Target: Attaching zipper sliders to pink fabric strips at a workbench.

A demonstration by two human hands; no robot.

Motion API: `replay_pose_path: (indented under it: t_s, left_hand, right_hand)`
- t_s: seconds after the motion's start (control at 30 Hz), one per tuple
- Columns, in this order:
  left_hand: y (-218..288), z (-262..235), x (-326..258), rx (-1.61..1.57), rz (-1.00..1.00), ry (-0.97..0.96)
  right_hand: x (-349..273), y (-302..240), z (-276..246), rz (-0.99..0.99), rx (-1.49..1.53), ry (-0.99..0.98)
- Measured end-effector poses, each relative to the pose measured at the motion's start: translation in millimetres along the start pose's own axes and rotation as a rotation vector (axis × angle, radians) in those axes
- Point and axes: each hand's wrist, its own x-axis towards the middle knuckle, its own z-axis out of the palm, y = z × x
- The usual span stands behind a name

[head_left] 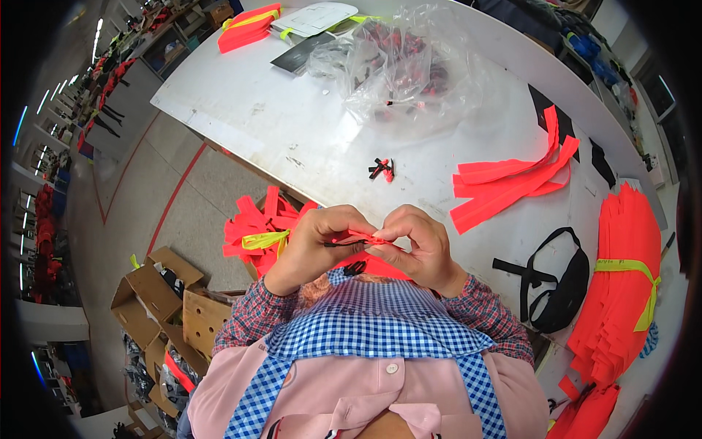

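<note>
My left hand and my right hand meet in front of my apron, both closed in a pinch. Between their fingertips they hold the end of an orange-red fabric strip with a thin black piece at it. Fingers partly cover this spot, so I cannot tell how the two parts join. The strip hangs down toward my lap. On the white table ahead lies a small pile of black and red pulls. Beside my left hand is a bundle of orange-red strips tied with a yellow band.
Clear plastic bags of small red and black parts lie at the back. Loose orange-red strips, a black pouch with a strap and a large tied bundle are at the right. Cardboard boxes stand on the floor, left.
</note>
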Motion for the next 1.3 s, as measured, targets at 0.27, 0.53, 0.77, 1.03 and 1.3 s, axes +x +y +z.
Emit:
replay_pose_path:
  t_s: [0.27,0.53,0.77,1.03,1.3]
  left_hand:
    - [-5.0,7.1,0.4,-0.14,-0.043,0.041]
    - [-11.0,3.7,2.9,-0.03,-0.026,0.036]
    - [9.2,4.0,10.3,-0.08,-0.168,0.046]
    - [-4.3,0.8,29.5,0.001,-0.094,0.048]
    - [-77.2,-46.4,0.0,0.372,-0.492,-0.078]
  right_hand:
    - [0.7,4.7,1.7,0.045,-0.01,0.026]
    - [-3.8,11.4,5.0,0.251,0.24,0.024]
    - [8.9,12.2,-9.7,0.203,0.177,-0.021]
    - [6.5,10.1,-14.4,0.54,0.485,0.233]
    - [-1.5,38.0,-185.7,0.508,0.251,0.966]
